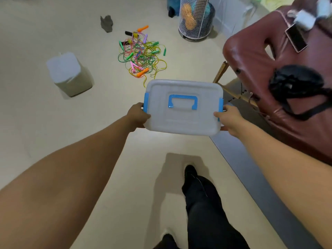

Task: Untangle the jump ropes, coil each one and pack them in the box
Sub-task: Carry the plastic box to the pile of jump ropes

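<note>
I carry a translucent white plastic box with a closed lid, a blue handle and blue side clips, held above the floor. My left hand grips its left edge and my right hand grips its right edge. On the floor beyond the box lies a tangled heap of jump ropes in green, yellow, pink and purple, with orange, green and black handles sticking out.
A white lidded bin stands on the floor to the left. A wire mesh basket stands at the back. A brown padded table with a phone and a black strap fills the right. My legs are below.
</note>
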